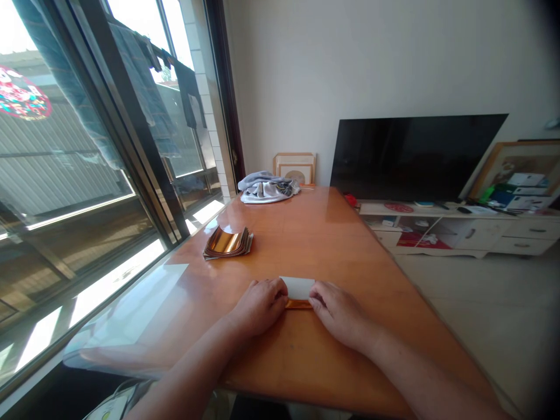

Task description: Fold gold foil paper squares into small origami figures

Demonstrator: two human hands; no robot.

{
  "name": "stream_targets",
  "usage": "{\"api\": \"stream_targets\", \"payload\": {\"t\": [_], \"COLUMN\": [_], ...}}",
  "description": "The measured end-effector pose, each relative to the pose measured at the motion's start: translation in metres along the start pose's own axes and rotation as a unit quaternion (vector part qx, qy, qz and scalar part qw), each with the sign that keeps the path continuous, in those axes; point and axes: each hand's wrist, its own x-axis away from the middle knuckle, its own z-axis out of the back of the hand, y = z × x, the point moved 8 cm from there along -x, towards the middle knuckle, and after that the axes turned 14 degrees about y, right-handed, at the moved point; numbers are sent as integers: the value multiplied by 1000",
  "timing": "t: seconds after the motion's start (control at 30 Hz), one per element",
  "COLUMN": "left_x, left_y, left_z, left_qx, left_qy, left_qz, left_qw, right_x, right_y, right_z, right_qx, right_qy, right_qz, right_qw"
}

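Observation:
On the wooden table [301,233], a small sheet of paper [300,287] lies with its white side up and a shiny copper-gold strip along its near edge. My left hand [265,300] grips its left end with curled fingers. At the right end, my right hand [335,306] pinches the same sheet. The near edge looks folded or rolled over, showing the metallic side. Further off to the left sits a curved stack of gold metallic paper [227,242]. My fingertips partly hide both ends of the sheet.
A clear plastic sheet [144,315] covers the table's left front corner. Folded grey cloth [268,188] rests at the far end, near framed pictures [295,166]. Glass sliding doors [144,116] run along the left. A television [415,154] and low cabinet [481,230] stand beyond the right edge.

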Motion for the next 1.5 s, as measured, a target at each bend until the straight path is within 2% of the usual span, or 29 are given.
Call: {"api": "stream_targets", "payload": {"t": [0.3,0.67,0.77,0.9,0.97,1.1,1.23,1.37,1.5], "left_x": [-8,-5,-2,8,16,36,51,62,66], "left_y": [-9,-14,-7,17,31,56,56,50,51], "left_z": [-11,-12,-4,8,8,-5,-15,-23,-23], "left_qx": [27,5,-35,-121,-137,-84,-82,-88,-91], "left_qy": [-19,10,39,70,58,34,45,22,11], "left_qz": [22,29,20,-14,-35,-75,-42,0,9], "left_qw": [999,1000,998,990,988,993,995,996,996], "right_x": [-7,-11,-11,-12,-12,-11,-12,-12,-11], "right_y": [8,8,9,10,11,13,12,10,12], "right_z": [-8,-9,-11,-12,-12,-15,-15,-13,-16], "right_qx": [12,13,14,12,7,3,1,2,1], "right_qy": [-4,-8,-16,-18,-16,-17,-16,-15,-19], "right_qz": [-26,-30,-30,-29,-24,-24,-24,-26,-29], "right_qw": [1000,999,999,999,1000,1000,1000,1000,999]}}
